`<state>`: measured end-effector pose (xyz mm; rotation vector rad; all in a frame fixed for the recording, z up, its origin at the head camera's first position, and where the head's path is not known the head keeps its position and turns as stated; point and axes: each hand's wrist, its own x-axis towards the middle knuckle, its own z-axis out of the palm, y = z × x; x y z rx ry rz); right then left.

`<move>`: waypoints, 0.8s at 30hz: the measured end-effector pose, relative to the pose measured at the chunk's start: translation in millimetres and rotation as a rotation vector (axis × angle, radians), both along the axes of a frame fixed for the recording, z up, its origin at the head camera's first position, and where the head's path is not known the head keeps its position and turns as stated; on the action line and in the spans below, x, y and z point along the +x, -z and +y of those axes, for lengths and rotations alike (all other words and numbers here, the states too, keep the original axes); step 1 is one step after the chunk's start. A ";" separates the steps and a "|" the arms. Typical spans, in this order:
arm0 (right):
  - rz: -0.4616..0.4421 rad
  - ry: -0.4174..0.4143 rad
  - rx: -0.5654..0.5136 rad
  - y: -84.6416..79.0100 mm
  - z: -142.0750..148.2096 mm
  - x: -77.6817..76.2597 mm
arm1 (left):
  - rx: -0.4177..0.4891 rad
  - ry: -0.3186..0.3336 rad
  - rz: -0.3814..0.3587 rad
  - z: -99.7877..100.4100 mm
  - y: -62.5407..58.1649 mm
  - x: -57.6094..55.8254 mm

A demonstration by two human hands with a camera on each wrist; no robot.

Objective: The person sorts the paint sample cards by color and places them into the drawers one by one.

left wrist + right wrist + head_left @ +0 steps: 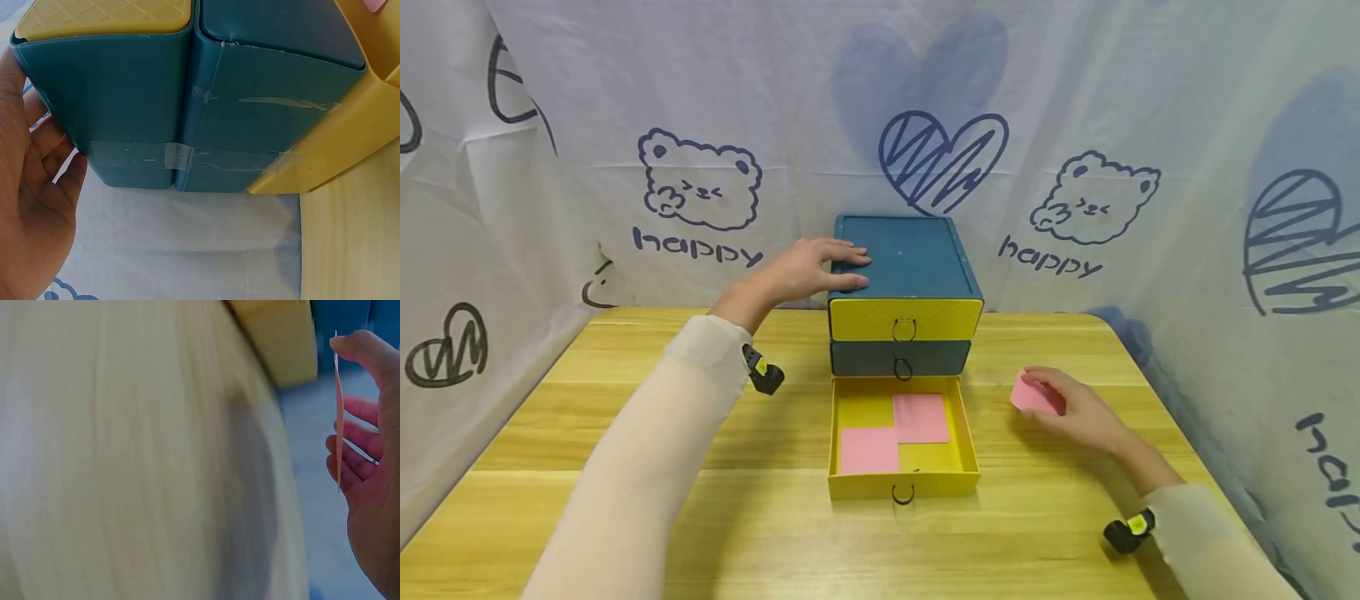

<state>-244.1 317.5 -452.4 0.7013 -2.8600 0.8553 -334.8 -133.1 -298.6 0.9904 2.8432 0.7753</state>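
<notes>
My left hand rests on the left edge of a small blue chest of drawers, fingers and thumb reaching over its top. In the left wrist view those fingers lie along the chest's side. Its bottom drawer, yellow, is pulled out towards me. Two pink sticky notes lie flat in it, one at the back right and one at the front left. To the right of the drawer, my right hand pinches another pink sticky note, seen edge-on in the right wrist view, above the table.
Above the pulled-out drawer are a blue drawer and a yellow top drawer, both pushed in, with dark loop pulls. The chest stands on a wooden table. A white curtain with hearts and bears hangs behind and at both sides.
</notes>
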 end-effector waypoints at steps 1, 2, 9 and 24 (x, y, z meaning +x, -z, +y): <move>0.016 -0.027 -0.004 -2.9 -5.8 2.7 | 0.000 -0.001 0.001 0.0 0.3 0.5; 0.028 -0.052 -0.013 -5.6 -11.3 5.3 | 0.000 -0.002 0.001 0.1 0.5 1.0; 0.063 -0.224 -0.042 -24.0 -51.0 21.8 | 0.003 -0.004 0.001 0.6 1.5 2.3; 0.055 -0.453 0.166 -28.0 -118.9 30.9 | -0.001 -0.016 0.001 1.0 2.1 3.1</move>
